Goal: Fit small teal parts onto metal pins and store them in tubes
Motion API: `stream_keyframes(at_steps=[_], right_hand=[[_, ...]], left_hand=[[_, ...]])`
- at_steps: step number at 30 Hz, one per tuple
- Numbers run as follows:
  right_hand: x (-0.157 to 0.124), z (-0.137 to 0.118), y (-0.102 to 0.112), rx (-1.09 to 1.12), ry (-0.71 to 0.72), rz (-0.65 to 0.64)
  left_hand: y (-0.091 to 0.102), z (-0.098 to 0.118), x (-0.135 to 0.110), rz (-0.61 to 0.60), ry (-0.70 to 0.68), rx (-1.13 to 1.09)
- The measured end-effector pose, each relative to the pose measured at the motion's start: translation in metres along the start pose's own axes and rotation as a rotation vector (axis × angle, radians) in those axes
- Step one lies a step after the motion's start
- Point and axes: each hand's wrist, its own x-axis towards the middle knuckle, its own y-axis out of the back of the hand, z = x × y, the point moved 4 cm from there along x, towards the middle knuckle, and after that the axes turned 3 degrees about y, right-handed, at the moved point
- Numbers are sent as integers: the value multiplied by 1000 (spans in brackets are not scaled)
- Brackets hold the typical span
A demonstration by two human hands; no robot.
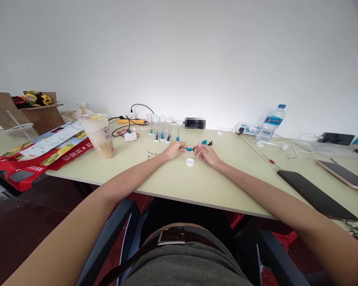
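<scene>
My left hand (174,150) and my right hand (206,153) rest on the pale green table (179,182), fingers pinched toward each other. Between them they hold a small blue and black piece (189,149). A white cap (190,161) lies just in front of the hands. Two or three more small blue and black pieces (206,142) lie behind my right hand. A row of clear tubes with white caps (160,128) stands behind my left hand, and a blue-tipped pin (178,135) stands upright beside them.
A lidded drink cup (99,135) stands at left beside printed sheets and a red bag (41,153). A cardboard box with toys (32,107) is far left. A water bottle (270,123), power strip (246,128), and two dark phones (316,194) lie to the right.
</scene>
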Motion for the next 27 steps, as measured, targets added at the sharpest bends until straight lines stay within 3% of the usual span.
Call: stream_keyframes(at_steps=[27], right_hand=[[-1, -5, 0, -2, 3, -4]], left_hand=[[0, -2, 1, 2, 28, 6]])
